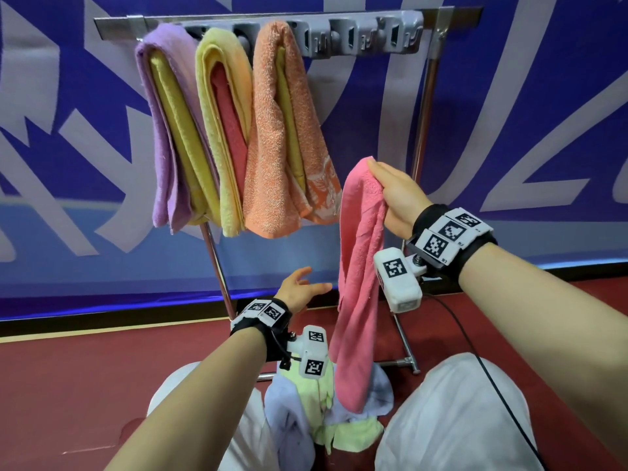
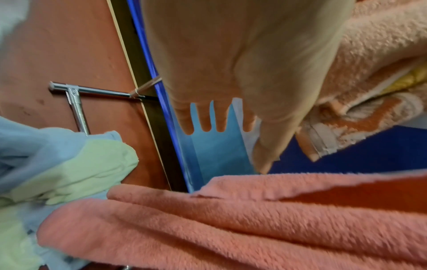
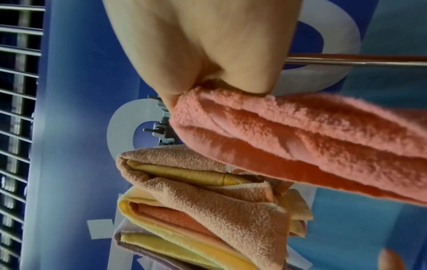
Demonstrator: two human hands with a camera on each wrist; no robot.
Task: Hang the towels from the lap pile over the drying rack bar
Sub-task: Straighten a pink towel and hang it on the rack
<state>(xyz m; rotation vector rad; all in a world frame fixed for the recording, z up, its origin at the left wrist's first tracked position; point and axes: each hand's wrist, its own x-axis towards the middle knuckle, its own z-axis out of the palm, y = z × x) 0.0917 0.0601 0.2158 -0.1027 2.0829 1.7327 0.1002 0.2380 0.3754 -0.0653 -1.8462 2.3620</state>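
My right hand [image 1: 390, 185] grips the top end of a pink towel [image 1: 360, 273] and holds it up in front of the rack's right post; the towel hangs down to my lap. In the right wrist view the fingers [image 3: 208, 73] pinch the pink towel [image 3: 300, 138]. My left hand [image 1: 302, 287] hovers open just left of the hanging towel, fingers spread [image 2: 203, 118], holding nothing. The drying rack bar [image 1: 452, 18] carries a purple towel [image 1: 159, 130], a yellow one [image 1: 221, 130] and an orange one [image 1: 282, 137]. A lap pile [image 1: 306, 413] of pale blue and light green towels lies between my knees.
The right part of the rack bar, with grey hook fittings [image 1: 367, 39], is bare. The rack's right post [image 1: 424, 107] and floor foot [image 1: 407, 355] stand close behind the pink towel. A blue banner wall [image 1: 509, 96] is behind; a black cable [image 1: 475, 355] crosses my right knee.
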